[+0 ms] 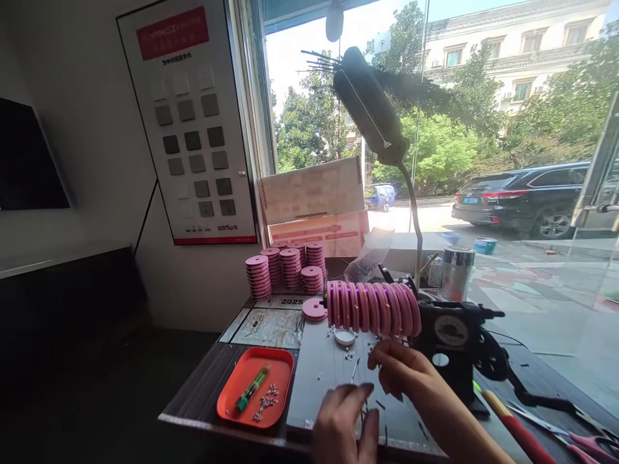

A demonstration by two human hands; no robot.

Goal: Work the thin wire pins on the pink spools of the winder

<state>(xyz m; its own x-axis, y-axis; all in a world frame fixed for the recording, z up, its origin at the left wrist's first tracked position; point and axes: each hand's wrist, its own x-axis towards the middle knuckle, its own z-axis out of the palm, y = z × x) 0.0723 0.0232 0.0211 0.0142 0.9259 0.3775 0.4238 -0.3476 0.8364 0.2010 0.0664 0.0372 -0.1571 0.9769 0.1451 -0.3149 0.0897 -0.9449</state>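
Note:
My left hand [342,422] is low over the pale board [307,374], slightly blurred, its fingers curled toward the thumb. A thin dark strand shows beside its fingertips, but whether they grip it I cannot make out. Just below a row of pink discs [372,308], my right hand [403,368] has its fingers pinched together, and what they hold is hidden. Those discs sit side by side on a black hand-cranked winder [452,338]. Small pale beads [349,355] and a shallow white dish [345,337] lie on the board near the right hand.
At left, an orange tray [232,361] holds a green pen-like tool [252,388] and small silvery pieces [265,403]. Pink disc stacks [290,267] stand behind. A lamp [370,103] rises over the winder. Scissors [587,444] and a red-handled tool [525,435] lie at right.

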